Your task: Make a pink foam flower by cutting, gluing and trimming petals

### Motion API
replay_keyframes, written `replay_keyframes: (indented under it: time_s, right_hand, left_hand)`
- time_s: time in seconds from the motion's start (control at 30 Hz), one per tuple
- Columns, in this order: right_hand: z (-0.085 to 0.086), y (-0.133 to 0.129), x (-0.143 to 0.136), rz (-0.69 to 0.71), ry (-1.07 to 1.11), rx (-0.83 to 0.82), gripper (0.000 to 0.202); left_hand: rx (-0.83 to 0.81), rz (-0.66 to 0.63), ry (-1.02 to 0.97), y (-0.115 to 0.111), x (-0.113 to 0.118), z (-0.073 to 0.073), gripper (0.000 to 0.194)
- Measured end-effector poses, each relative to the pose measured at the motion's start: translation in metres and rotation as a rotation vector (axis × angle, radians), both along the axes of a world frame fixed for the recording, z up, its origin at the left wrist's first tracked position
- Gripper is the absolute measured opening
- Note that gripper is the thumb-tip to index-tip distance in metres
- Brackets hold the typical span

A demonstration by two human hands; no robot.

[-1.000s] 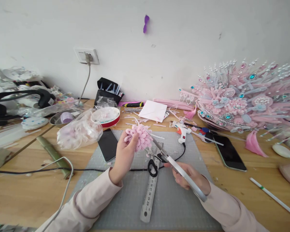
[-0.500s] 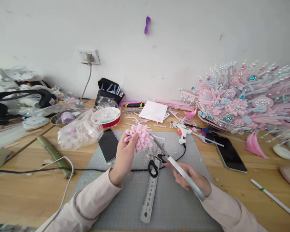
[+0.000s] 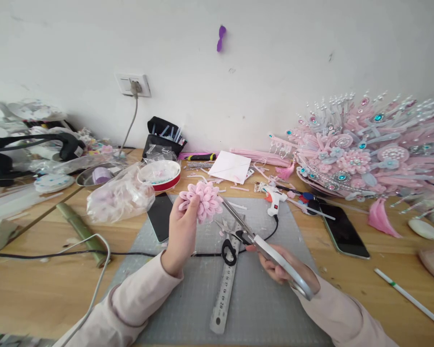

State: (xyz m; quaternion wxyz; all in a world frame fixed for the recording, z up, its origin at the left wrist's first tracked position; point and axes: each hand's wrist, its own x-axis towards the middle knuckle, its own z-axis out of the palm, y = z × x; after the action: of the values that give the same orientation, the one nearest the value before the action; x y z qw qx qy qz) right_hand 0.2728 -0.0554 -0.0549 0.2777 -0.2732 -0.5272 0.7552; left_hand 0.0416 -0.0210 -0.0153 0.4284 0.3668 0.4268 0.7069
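1. The tabletop carries everything in the scene, with a grey mat lying at its near middle.
2. The ornament, pink and pale blue with beads and gems, fills the far right.
3. A clear bag with pink pieces inside lies left of the mat, near a piece of bamboo.
4. The tool, long, with metal shafts and a pale grey handle, slants up and leftward over the mat; its tip is right at the flower's edge, though whether they touch I cannot tell.
5. The ruler lies on the mat, partly under the black-handled scissors.
6. Of the hands, the left hand is closed on the flower, thumb on its front; the right hand is wrapped around the tool's handle.
7. A phone lies behind the left hand, and a second phone is right of the mat.
8. A round tub with a red side sits beside the bag, in front of the black pouch.
9. The flower, pink and fluffy, is held above the mat.
10. The glue gun lies at the mat's far right.
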Motion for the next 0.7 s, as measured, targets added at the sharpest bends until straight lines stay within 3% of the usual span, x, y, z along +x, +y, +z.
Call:
replay_keyframes:
  time_s: [0.33,0.7]
  right_hand:
    - [-0.0004,0.0003,-0.0014,0.040,0.022,0.056,0.065]
    - [-0.0062,0.0004,-0.0025,-0.045,-0.088,-0.053,0.067]
  left_hand:
    - [0.002,0.044,0.070,0.0006,-0.0008,-0.0007,0.014]
    - [-0.019,0.006,0.163,-0.0038,0.0015,0.0009,0.014]
